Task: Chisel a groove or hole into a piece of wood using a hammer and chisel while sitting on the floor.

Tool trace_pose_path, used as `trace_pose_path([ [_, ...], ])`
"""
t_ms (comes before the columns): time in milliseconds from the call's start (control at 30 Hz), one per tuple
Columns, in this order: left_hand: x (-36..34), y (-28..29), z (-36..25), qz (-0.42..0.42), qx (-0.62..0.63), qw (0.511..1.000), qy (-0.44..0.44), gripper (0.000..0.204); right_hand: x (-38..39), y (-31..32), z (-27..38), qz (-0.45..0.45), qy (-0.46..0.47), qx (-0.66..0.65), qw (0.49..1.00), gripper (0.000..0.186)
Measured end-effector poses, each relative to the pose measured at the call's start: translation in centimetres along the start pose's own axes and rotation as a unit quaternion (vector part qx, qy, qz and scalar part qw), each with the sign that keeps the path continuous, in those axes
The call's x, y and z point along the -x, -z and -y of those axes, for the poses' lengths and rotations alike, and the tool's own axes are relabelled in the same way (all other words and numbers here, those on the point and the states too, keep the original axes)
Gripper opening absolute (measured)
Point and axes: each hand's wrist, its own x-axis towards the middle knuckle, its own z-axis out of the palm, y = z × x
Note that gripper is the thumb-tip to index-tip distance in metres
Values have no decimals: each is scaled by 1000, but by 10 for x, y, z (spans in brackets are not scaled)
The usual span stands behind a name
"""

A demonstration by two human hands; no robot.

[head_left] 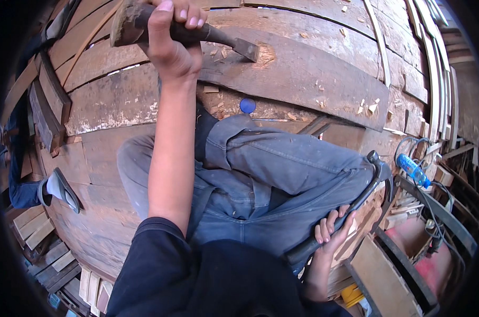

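My left hand (175, 45) is wrapped round the dark handle of a chisel (222, 38). The chisel lies slanted, its wide blade end against a freshly cut pale patch (266, 56) on a brown wooden plank (313, 71). Low on the right, my right hand (335, 231) grips a claw hammer (360, 199) by its black handle. The hammer's head is raised beside my bent knee, apart from the chisel and the plank. Wood chips (371, 107) are scattered on the plank's right end.
A blue round lid (247, 105) lies between the plank and my legs. To the right are a blue-labelled bottle (414, 170), cables (429, 203) and stacked timber (392, 280). Another person's foot in a sandal (62, 190) is at the left, near wooden offcuts (33, 227).
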Motion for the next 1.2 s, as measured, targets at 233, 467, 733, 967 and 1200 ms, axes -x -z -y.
trace_pose_path([
  [233, 1, 8, 1, -20, -12, 1000, -5, 15, 3, -25, 6, -15, 16, 72, 997, 40],
  [467, 7, 19, 1, -64, -3, 998, -19, 15, -17, -113, 52, 202, 116, 365, 901, 29],
  [733, 18, 16, -5, -113, 16, 992, -50, 14, -3, -353, 108, 352, 440, 769, 303, 42],
  [967, 21, 22, -12, -101, -35, 994, 14, 16, 47, -474, 122, 343, 513, 723, 311, 27],
  [1200, 18, 1, 8, -163, 103, 981, 24, 12, 83, -485, 57, 388, 465, 794, -59, 19],
])
